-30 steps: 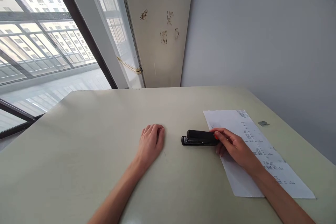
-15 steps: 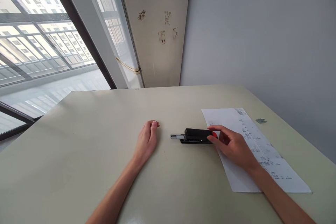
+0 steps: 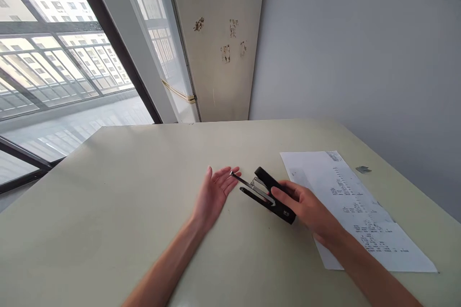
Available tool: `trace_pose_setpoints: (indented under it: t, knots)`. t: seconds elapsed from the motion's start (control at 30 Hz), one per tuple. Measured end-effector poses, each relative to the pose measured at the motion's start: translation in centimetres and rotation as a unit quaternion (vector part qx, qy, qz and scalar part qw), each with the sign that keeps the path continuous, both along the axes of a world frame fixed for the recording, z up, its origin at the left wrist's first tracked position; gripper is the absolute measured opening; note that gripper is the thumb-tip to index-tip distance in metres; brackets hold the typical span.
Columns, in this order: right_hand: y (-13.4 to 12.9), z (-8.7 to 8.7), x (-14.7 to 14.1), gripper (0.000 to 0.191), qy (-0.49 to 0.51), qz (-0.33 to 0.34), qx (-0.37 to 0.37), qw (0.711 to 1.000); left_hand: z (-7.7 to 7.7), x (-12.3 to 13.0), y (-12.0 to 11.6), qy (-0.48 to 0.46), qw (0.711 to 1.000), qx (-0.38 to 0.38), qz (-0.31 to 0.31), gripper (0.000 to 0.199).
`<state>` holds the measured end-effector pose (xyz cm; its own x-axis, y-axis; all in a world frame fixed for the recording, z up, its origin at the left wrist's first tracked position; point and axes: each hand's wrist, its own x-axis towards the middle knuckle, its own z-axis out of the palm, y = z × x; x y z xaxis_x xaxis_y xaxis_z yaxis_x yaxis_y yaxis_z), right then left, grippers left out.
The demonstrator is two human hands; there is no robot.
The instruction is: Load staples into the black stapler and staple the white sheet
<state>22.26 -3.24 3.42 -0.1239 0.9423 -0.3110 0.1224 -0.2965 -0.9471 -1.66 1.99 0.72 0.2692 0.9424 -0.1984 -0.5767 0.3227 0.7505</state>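
Observation:
A black stapler [image 3: 268, 194] is tilted over the table, its metal staple tray sticking out toward the left. My right hand [image 3: 306, 208] grips the stapler's rear end between thumb and fingers. Palm up with the fingers spread, my left hand [image 3: 214, 194] is beside the stapler's front; the tip of the tray overlaps its fingertips, and whether they touch I cannot tell. A printed white paper sheet [image 3: 345, 201] lies flat on the table, partly covered by my right hand and forearm.
The pale table [image 3: 108, 211] stretches to a grey wall [image 3: 342, 48] at the right. Small grey pieces [image 3: 363, 169] lie to the right of the paper. A beige panel with worn patches [image 3: 216, 72] and a window [image 3: 54, 67] stand behind the table.
My right hand has taken hold of the stapler and tilted it, its top part now raised from the base. My left hand has turned palm up, spread its fingers and moved right.

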Motion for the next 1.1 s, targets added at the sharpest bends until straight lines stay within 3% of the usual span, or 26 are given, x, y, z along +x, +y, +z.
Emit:
trace_pose_setpoints:
  t: [0.07,0.17,0.27,0.4,0.47,0.53,0.6,0.77,0.97,1.1]
  knots:
    - [-0.6,0.8,-1.4,0.052,0.116,0.008,-0.106,0.988,0.2,0.0,-0.1,-0.054,0.997,-0.055,-0.023,0.054]
    - [-1.1,1.3,-3.3,0.045,0.217,0.012,-0.197,0.956,0.5,-0.1,-0.5,-0.097,0.990,-0.092,-0.049,0.053]
    - [-1.1,1.0,-4.3,0.040,0.252,0.002,-0.226,0.941,0.4,-0.2,-0.6,-0.112,0.987,-0.101,-0.055,0.046]
    - [-1.2,0.6,-3.8,0.046,0.214,0.025,-0.204,0.955,0.1,-0.2,-0.5,-0.128,0.983,-0.125,-0.031,0.039]
    - [-1.3,0.8,-3.1,0.053,0.162,0.040,-0.154,0.974,0.0,-0.1,-0.3,-0.126,0.984,-0.128,-0.013,0.037]
    - [-1.3,1.0,-2.3,0.053,0.081,0.020,-0.053,0.995,-0.1,0.1,-0.2,-0.113,0.986,-0.121,0.003,0.037]
    - [-1.3,1.1,-1.5,0.049,-0.035,-0.021,0.064,0.997,-0.1,0.2,-0.3,-0.100,0.989,-0.111,0.012,0.036]
    - [-0.6,-0.4,-0.6,0.039,-0.248,-0.036,0.222,0.942,0.1,0.0,-0.4,-0.091,0.991,-0.097,0.019,0.029]
    - [0.0,-3.2,-1.2,0.030,-0.339,-0.015,0.298,0.892,0.0,0.0,-0.3,-0.089,0.991,-0.103,0.011,0.034]
    - [-0.2,-2.4,-1.6,0.037,-0.364,-0.013,0.414,0.834,0.0,0.5,-0.7,-0.088,0.988,-0.120,-0.033,0.043]
